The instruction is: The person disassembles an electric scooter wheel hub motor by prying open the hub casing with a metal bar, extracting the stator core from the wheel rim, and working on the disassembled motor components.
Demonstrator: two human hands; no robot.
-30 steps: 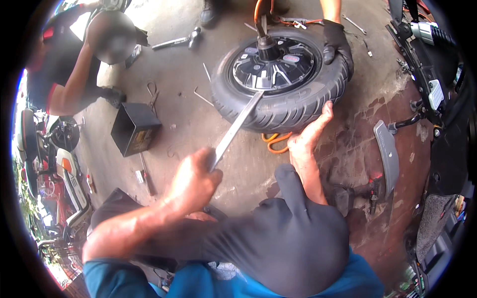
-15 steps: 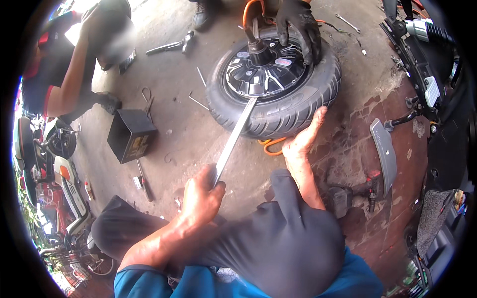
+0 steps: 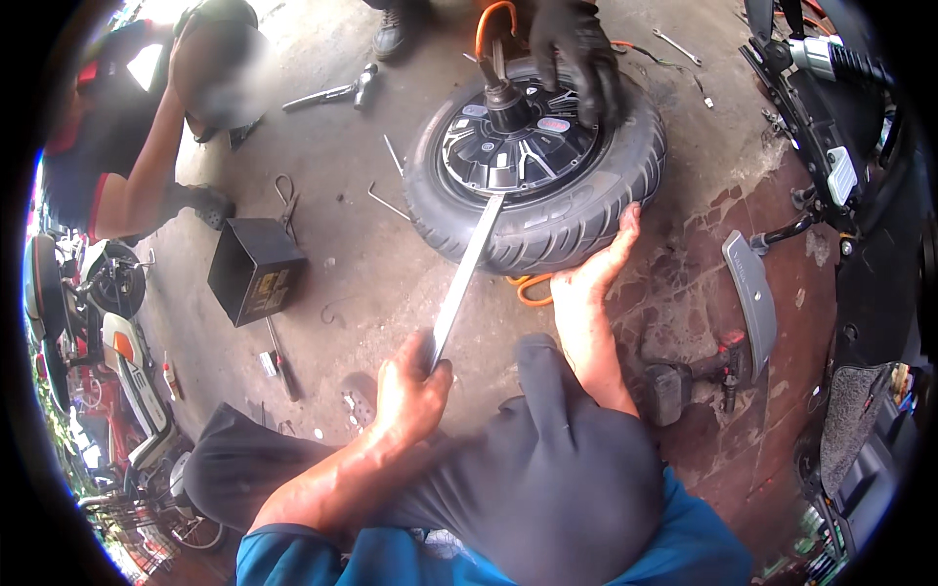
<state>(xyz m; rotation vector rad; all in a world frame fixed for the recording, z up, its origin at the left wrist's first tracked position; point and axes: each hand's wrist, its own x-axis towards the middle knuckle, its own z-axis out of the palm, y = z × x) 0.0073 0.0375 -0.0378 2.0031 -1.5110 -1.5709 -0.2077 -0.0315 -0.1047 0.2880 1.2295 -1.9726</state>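
Note:
A long flat metal tyre lever slants up from my left hand, which is closed round its lower end. The lever's far tip meets the near inner edge of the black tyre, beside the rim of the wheel's dark hub motor. My right hand grips the tyre's near side from below, palm up. Its thumb lies stretched along the tread, and its other fingers are hidden under the tyre. Another person's black-gloved hand rests on the far right of the wheel.
A black open box stands left, near a screwdriver. A hammer, hex key and spanner lie on the floor. A power tool and grey panel lie right, before a scooter frame. Another person crouches left.
The gloved hand has shifted slightly left and down on the wheel. My left hand has moved slightly right with the lever, whose tip stays at the rim. My right hand keeps its hold.

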